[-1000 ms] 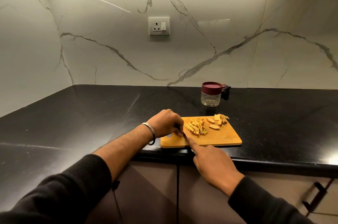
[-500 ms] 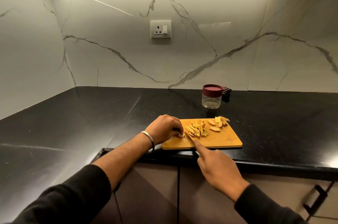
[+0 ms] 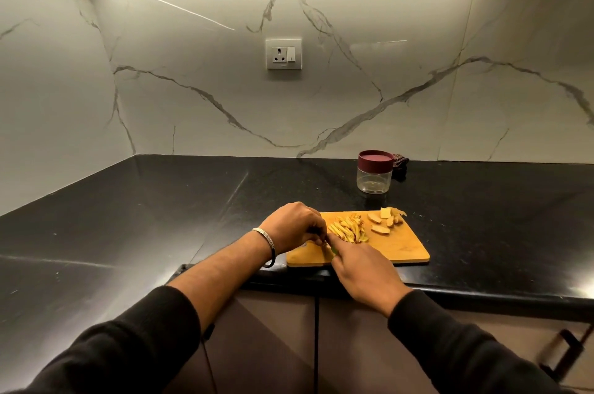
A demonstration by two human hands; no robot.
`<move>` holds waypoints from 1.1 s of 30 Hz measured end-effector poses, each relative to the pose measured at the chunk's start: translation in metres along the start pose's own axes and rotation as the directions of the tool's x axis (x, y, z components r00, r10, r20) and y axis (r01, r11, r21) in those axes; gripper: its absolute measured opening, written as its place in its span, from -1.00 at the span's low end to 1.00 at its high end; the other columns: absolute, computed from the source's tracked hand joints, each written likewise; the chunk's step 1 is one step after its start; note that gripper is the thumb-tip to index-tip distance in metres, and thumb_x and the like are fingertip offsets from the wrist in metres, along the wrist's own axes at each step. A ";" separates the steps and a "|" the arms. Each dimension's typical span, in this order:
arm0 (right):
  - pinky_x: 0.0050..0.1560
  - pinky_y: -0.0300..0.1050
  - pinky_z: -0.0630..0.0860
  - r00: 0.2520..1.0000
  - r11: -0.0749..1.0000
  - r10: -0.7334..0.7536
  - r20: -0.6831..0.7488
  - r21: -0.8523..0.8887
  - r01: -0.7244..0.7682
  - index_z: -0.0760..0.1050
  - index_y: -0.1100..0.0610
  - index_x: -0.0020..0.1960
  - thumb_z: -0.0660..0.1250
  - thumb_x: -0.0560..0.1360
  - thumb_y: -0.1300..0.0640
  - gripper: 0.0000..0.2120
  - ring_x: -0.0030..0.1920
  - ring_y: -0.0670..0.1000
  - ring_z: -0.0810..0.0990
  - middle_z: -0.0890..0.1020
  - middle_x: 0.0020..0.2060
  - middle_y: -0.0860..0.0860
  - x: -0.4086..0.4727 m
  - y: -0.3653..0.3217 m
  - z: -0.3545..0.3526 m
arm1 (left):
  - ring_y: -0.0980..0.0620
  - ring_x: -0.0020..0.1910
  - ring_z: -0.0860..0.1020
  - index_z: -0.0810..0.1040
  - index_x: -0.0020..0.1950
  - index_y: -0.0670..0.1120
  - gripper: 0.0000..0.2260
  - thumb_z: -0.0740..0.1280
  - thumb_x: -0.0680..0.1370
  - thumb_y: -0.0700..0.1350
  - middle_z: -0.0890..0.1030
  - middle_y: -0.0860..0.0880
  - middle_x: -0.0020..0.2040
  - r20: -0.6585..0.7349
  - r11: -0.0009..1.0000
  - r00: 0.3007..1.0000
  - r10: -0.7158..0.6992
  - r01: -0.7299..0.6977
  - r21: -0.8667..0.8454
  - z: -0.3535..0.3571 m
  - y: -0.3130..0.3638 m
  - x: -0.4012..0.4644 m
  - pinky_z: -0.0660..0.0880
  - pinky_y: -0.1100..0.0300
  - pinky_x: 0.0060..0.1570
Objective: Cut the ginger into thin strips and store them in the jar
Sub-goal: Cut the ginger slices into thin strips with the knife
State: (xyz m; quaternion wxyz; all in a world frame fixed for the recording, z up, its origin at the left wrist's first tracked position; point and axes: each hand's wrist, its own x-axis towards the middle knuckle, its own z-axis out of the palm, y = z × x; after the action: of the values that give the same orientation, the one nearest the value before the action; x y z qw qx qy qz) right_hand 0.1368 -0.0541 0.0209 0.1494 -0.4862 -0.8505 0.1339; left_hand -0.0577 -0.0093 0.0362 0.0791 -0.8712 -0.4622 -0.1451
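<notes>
1. Left hand (image 3: 294, 224): at the left end of the cutting board (image 3: 401, 249), fingers curled down onto something small at the near edge of the strip pile. Held item too small to identify; probably a ginger piece steadied for cutting.
2. Right hand (image 3: 363, 268): at the board's near edge, fingers curled round what appears to be a knife handle; a green fleck visible at the fingertips, blade largely hidden between the two hands.
3. Ginger strips (image 3: 348, 228): heaped on the board just right of the left hand. Judged as the finished part of the cutting.
4. Ginger slices (image 3: 384, 221): several flat pieces at the far right corner of the board, not yet cut into strips. Judged as remaining work.
5. Jar (image 3: 374, 172): upright on the black counter (image 3: 160, 216) behind the board, lid (image 3: 375, 159) on, no strips visible inside. Storage not begun; lid removal required first.
6. Dark object (image 3: 401, 163): just behind the jar at the wall; identity unclear.
7. Obstructions: none seen between board and jar.
</notes>
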 end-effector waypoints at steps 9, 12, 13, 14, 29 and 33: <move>-0.04 -0.14 0.44 0.999 1.000 -0.015 0.039 -0.017 0.016 0.05 -0.10 0.62 0.07 0.69 0.02 -0.48 0.00 -0.04 0.48 0.56 0.06 -0.01 -0.008 0.002 -0.001 | 0.12 -0.11 0.63 0.71 -0.01 -0.02 -0.92 0.44 0.53 -0.11 0.69 0.03 -0.05 -0.002 0.999 0.999 -0.040 0.040 -0.030 0.000 0.002 -0.001 0.59 0.22 0.00; -0.11 -0.14 0.39 1.000 0.999 -0.020 0.024 -0.045 0.021 -0.01 -0.12 0.63 0.06 0.69 0.02 -0.45 -0.07 -0.04 0.48 0.52 -0.05 -0.03 -0.024 0.005 0.001 | 0.13 -0.12 0.64 0.71 -0.02 -0.03 -0.93 0.44 0.53 -0.13 0.69 0.03 -0.06 -0.010 0.997 0.999 -0.052 0.052 -0.056 0.000 0.001 -0.002 0.59 0.22 0.00; -0.13 -0.13 0.38 1.000 0.997 -0.022 0.018 -0.068 0.023 -0.03 -0.13 0.63 0.05 0.69 0.01 -0.45 -0.10 -0.04 0.47 0.49 -0.10 -0.04 -0.029 0.005 0.001 | 0.13 -0.12 0.63 0.71 -0.02 -0.04 -0.93 0.44 0.53 -0.14 0.69 0.03 -0.06 -0.013 0.997 0.998 -0.055 0.054 -0.061 0.001 0.001 -0.003 0.59 0.23 0.00; -0.14 -0.13 0.38 1.000 0.994 -0.022 0.011 -0.103 0.023 -0.05 -0.14 0.63 0.05 0.69 0.01 -0.45 -0.12 -0.03 0.46 0.47 -0.13 -0.04 -0.035 0.005 0.001 | 0.13 -0.12 0.63 0.71 -0.02 -0.04 -0.93 0.44 0.53 -0.14 0.69 0.04 -0.06 -0.015 0.996 0.998 -0.057 0.056 -0.063 0.001 0.001 -0.003 0.59 0.24 0.00; -0.22 -0.16 0.41 0.994 0.970 -0.026 -0.104 -0.242 0.000 -0.16 -0.13 0.63 0.00 0.71 -0.02 -0.44 -0.25 -0.09 0.43 0.44 -0.23 -0.08 -0.041 0.006 0.006 | 0.18 -0.14 0.60 0.71 -0.05 -0.02 -0.94 0.46 0.52 -0.15 0.68 0.04 -0.07 -0.084 0.989 0.992 -0.090 0.080 -0.124 0.007 0.003 -0.010 0.58 0.31 -0.02; -0.33 -0.19 0.27 0.997 0.995 0.005 -0.077 -0.098 -0.013 -0.02 -0.12 0.63 0.03 0.70 -0.02 -0.47 -0.28 -0.10 0.40 0.45 -0.26 -0.08 -0.026 0.001 0.008 | 0.14 -0.11 0.63 0.71 -0.03 -0.02 -0.93 0.46 0.52 -0.13 0.69 0.03 -0.05 -0.117 0.989 0.988 -0.104 0.090 -0.121 0.010 0.004 -0.014 0.59 0.26 0.01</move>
State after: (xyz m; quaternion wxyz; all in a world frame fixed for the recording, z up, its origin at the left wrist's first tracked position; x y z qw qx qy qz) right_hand 0.1467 -0.0766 0.0099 0.1571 -0.5015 -0.8476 0.0738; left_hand -0.0597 -0.0196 0.0223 0.0497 -0.8401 -0.4893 -0.2289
